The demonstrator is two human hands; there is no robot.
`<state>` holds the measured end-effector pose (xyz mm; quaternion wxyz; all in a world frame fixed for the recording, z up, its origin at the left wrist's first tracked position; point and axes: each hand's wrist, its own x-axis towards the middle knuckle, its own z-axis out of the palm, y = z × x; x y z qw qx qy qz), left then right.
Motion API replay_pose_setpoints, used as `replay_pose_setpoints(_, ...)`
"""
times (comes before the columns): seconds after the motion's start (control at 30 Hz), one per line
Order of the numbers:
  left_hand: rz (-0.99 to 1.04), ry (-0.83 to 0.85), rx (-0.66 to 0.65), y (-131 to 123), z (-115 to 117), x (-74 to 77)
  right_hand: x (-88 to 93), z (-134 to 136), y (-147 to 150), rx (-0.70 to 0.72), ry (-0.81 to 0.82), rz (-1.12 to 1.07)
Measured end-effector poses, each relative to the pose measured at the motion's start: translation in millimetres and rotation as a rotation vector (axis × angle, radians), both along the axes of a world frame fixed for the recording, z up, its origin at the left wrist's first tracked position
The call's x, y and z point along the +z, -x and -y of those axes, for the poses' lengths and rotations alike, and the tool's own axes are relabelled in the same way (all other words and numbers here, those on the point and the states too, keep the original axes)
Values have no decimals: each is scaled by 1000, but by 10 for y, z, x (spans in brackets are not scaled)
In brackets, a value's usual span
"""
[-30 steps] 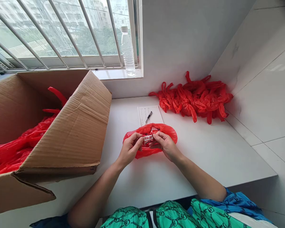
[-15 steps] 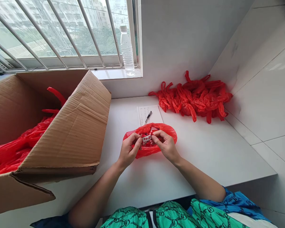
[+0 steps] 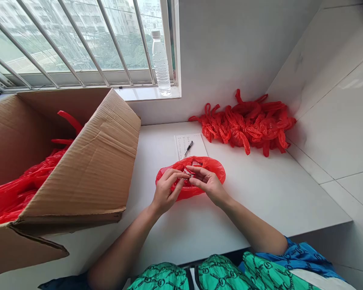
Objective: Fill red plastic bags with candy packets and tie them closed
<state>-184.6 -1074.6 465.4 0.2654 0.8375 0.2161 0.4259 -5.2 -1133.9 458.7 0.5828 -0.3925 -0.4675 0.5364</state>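
Red bag [image 3: 216, 168], black-patterned green garment [image 3: 222, 272]

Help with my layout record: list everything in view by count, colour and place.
Table: one, white, centre
Open bag: one, red, table middle
Small packets: uncountable, red and white, inside open bag
Paper: one, white, behind open bag
Pen: one, black, on paper
Bag pile: one, red, table's far right
Carton: one, brown, left
Plastic bags: uncountable, red, inside carton
Barred window: one, silver, upper left
Bottle: one, clear, on windowsill
Clothing: uncounted, green and blue, bottom
Left hand, right hand: two, bare, over bag
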Motion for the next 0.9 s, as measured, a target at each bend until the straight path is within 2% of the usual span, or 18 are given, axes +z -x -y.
replay_pose_setpoints(0.07, 35, 93, 21, -3, -1, -15, 6, -7, -17, -11, 15, -39)
replay_pose_setpoints(0.17, 127, 302, 133, -10, -12, -51, 3, -6, -21, 28, 45, -99)
replay_pose_setpoints(0.23, 118, 388, 161, -11, -24, -68, 4, -2, -16, 57, 54, -105)
replay_pose_setpoints(0.37, 8, 393, 103, -9, -36, -64, 22, 4, -13, 81, 49, -62)
replay_pose_setpoints(0.5, 28, 387, 91, -6, -26, -40, 31, -9, -42, 41, 49, -4)
replay_pose_setpoints(0.6, 63, 442, 77, -8, -19, -28, 26, -18, -78, 36, 49, 67)
replay_pose_setpoints(0.73, 144, 600, 51, -25, -23, -20, 34, 0, -92, 125, 83, 112)
replay_pose_setpoints(0.83, 165, 621, 78, -25, -40, -18, 37, 29, -51, 247, 99, 146)
replay_pose_setpoints(0.9, 167, 616, 86, -16, -52, -24, 25, 39, -8, 276, 100, 143)
